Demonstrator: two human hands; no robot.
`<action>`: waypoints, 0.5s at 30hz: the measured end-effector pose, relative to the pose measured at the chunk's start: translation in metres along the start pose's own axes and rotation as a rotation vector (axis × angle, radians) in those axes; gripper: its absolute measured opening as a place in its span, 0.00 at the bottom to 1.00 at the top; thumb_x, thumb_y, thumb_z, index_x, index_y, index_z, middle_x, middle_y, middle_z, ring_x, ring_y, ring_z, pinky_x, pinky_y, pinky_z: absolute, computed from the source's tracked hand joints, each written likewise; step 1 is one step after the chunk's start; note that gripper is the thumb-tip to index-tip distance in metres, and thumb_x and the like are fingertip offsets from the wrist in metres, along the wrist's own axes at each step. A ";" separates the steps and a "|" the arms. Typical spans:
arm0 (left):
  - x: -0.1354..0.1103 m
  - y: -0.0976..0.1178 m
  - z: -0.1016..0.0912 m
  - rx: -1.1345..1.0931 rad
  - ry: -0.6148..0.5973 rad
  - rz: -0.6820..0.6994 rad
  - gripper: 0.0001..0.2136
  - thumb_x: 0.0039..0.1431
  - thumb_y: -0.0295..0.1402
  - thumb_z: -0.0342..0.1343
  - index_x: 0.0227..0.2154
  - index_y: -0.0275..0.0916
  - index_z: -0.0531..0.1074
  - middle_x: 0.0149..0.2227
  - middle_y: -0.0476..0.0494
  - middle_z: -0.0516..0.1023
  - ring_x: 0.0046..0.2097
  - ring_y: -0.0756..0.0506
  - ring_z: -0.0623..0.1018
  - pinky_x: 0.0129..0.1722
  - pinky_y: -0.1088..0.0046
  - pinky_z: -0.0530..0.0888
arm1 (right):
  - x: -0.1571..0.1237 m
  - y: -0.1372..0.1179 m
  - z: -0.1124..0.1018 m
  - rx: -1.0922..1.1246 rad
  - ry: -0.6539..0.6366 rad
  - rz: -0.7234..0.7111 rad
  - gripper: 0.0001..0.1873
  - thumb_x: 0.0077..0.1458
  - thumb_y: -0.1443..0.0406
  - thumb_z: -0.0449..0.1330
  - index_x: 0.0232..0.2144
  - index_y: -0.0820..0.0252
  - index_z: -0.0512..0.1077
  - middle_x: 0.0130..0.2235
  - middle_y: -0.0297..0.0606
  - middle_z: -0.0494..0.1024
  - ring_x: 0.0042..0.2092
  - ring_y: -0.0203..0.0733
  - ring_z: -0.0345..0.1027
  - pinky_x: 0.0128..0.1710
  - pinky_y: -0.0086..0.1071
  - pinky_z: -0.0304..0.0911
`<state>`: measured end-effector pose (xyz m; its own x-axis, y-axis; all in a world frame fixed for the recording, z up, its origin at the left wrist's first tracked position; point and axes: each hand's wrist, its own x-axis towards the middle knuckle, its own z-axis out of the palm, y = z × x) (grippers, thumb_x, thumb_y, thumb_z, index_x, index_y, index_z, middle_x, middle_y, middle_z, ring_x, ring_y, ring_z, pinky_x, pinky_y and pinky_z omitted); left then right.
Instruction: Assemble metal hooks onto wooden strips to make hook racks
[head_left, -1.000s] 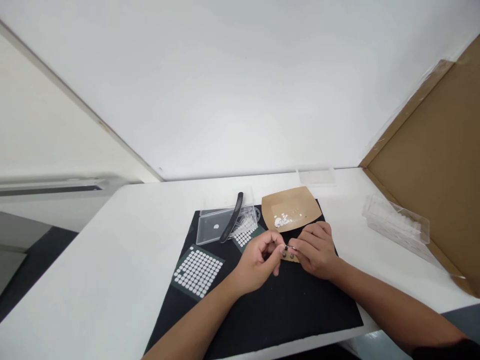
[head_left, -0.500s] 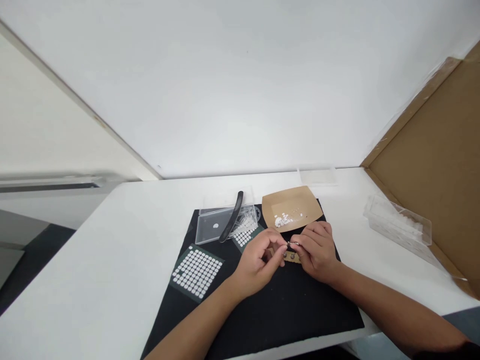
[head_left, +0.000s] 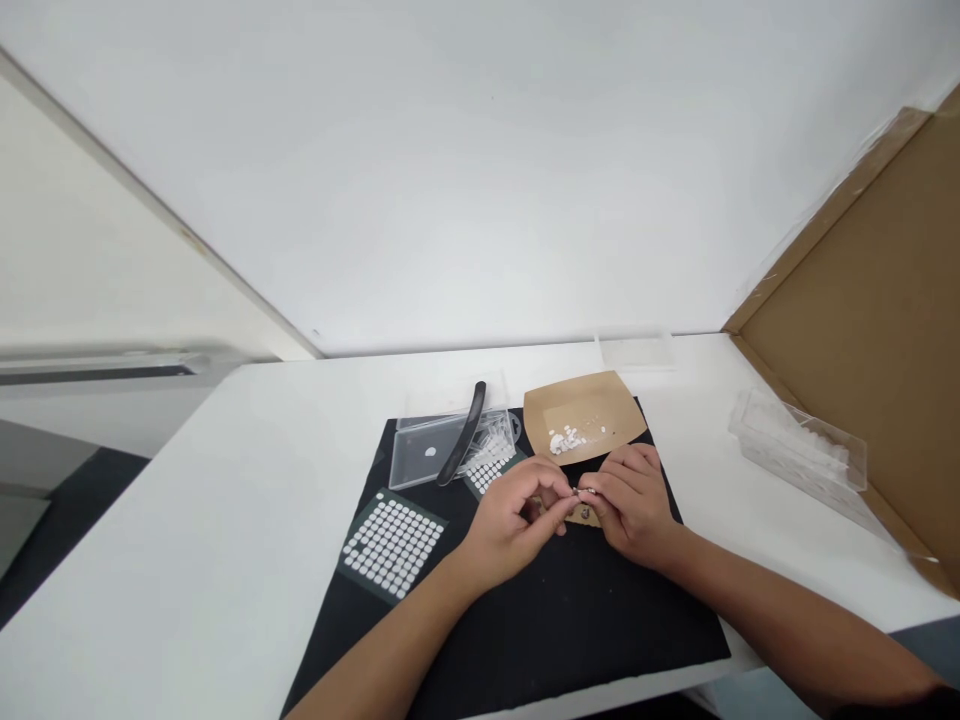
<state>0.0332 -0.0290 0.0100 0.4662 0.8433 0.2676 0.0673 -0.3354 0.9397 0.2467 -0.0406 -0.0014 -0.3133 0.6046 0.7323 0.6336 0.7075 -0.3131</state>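
Note:
Fingertips of both hands meet over the black mat (head_left: 585,630). My right hand (head_left: 636,502) pinches a small shiny metallic piece (head_left: 590,490), too small to name. Closed in a pinch, my left hand (head_left: 514,520) touches the end of that piece; whether it holds something else there is hidden by the fingers. Just below lies a strip of brown card (head_left: 594,518) with a small dark metallic bit (head_left: 585,512) on it, partly covered by my hands. Behind them sits a brown paper tray (head_left: 581,395) holding small white pieces (head_left: 564,440).
To the left, a sheet of white round stickers (head_left: 394,545) lies on the mat, with a second sheet (head_left: 484,478) behind. A curved black nail file (head_left: 463,440) rests across a clear plastic box (head_left: 411,462). Another clear box (head_left: 795,445) stands right, near a cardboard panel (head_left: 862,290).
My left fingertips have shifted slightly onto the end of the small metallic piece. Both hands otherwise stay in nearly the same place.

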 end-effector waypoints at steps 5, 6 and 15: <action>-0.001 -0.001 0.000 0.132 -0.005 0.088 0.07 0.76 0.34 0.54 0.40 0.38 0.72 0.40 0.45 0.74 0.28 0.53 0.79 0.28 0.79 0.76 | 0.001 -0.002 0.001 -0.010 0.011 0.027 0.10 0.73 0.66 0.57 0.37 0.57 0.76 0.28 0.33 0.77 0.34 0.41 0.66 0.44 0.41 0.53; -0.001 -0.001 -0.001 0.185 0.001 0.130 0.06 0.76 0.32 0.54 0.40 0.38 0.72 0.39 0.45 0.74 0.28 0.53 0.77 0.28 0.79 0.76 | 0.001 -0.002 0.002 -0.012 0.016 0.031 0.10 0.73 0.66 0.57 0.37 0.57 0.76 0.28 0.33 0.77 0.34 0.41 0.66 0.44 0.41 0.53; -0.002 -0.002 -0.002 0.391 0.066 0.412 0.07 0.67 0.21 0.58 0.42 0.39 0.70 0.43 0.38 0.76 0.37 0.47 0.76 0.27 0.78 0.74 | -0.002 -0.005 0.004 -0.005 0.008 0.037 0.07 0.71 0.67 0.59 0.38 0.57 0.75 0.29 0.33 0.78 0.34 0.41 0.66 0.44 0.41 0.53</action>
<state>0.0304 -0.0291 0.0079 0.4674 0.6302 0.6200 0.2189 -0.7620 0.6094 0.2412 -0.0443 -0.0038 -0.2837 0.6271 0.7254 0.6484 0.6828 -0.3367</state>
